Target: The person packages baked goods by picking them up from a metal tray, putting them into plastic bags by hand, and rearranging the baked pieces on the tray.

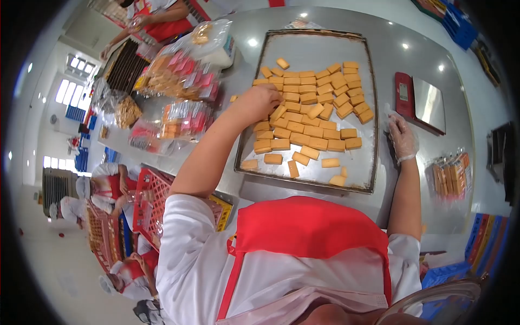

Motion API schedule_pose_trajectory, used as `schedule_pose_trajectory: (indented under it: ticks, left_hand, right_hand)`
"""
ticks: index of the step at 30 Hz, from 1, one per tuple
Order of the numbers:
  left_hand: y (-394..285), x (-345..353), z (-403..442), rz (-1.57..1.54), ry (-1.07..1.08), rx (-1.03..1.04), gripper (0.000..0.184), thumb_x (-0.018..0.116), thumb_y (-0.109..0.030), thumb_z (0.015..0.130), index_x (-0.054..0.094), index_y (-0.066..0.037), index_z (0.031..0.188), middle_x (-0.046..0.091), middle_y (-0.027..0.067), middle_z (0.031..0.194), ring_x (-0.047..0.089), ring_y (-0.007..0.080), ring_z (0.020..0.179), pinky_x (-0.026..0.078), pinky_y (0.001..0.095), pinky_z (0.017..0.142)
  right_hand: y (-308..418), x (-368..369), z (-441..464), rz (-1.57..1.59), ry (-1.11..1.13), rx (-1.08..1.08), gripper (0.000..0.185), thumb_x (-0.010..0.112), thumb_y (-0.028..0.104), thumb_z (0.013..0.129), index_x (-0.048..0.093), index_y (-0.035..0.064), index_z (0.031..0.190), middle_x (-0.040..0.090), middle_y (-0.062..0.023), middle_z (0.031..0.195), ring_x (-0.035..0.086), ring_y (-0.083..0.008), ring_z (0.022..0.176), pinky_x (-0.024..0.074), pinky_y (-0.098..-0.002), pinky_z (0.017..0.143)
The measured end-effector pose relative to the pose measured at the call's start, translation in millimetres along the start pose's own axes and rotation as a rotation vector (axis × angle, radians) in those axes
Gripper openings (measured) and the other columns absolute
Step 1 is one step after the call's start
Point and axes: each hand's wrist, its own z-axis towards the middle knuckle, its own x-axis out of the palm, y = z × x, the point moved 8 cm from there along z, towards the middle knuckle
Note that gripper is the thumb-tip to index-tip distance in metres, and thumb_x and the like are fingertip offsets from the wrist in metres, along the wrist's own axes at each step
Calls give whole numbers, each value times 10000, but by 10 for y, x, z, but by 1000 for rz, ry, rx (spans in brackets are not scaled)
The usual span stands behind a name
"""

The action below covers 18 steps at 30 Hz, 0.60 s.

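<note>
Small rectangular golden biscuits (311, 130) lie on a large metal baking tray (325, 49), many in tight rows and several loose along its near side. My left hand (264, 102) is bare and reaches over the left part of the biscuits. Its fingers are bent down among them, and the fingertips are hidden. Beyond the tray's right edge, my right hand (403, 140) wears a clear plastic glove and stays low by the table. The right fingers are curled together; whether anything is in them is not visible.
A red scale (403, 95) with a steel plate stands right of the tray. Packed biscuits (452, 176) lie nearer on that side. Bagged goods (181, 76) crowd the table's left. A red crate (149, 197) and other people in red aprons are at the left.
</note>
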Motion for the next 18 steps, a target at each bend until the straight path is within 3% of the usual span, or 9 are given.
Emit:
schedule_pose_trajectory:
  ticks: [5, 9, 15, 18]
  left_hand:
    - [-13, -12, -56, 4, 38, 21, 158, 572, -57, 707, 616, -20, 854, 578, 114, 817, 549, 279, 790, 443, 336, 693]
    - [20, -31, -32, -58, 28, -68, 166, 586, -68, 713, 608, -15, 868, 581, 131, 819, 555, 291, 770, 446, 331, 673]
    - [118, 25, -26, -97, 63, -133, 175, 593, -90, 721, 603, -15, 879, 589, 142, 814, 569, 286, 749, 452, 315, 657]
    - [119, 14, -31, -113, 84, -151, 184, 597, -97, 715, 606, -17, 881, 594, 140, 808, 578, 269, 748, 453, 308, 661]
  right_hand:
    - [84, 7, -9, -27, -59, -123, 301, 482, 292, 823, 564, 78, 1017, 589, -111, 905, 561, -202, 809, 409, -292, 722]
    - [40, 48, -23, 62, 44, 63, 301, 488, 298, 821, 566, 81, 1015, 589, -88, 884, 552, -178, 787, 409, -276, 715]
    - [65, 37, -7, 116, -54, -89, 301, 493, 298, 817, 566, 101, 1033, 596, -79, 933, 566, -177, 799, 411, -268, 723]
    - [41, 34, -18, 4, 8, 56, 299, 492, 299, 817, 567, 111, 1037, 599, -78, 954, 571, -184, 824, 411, -265, 734]
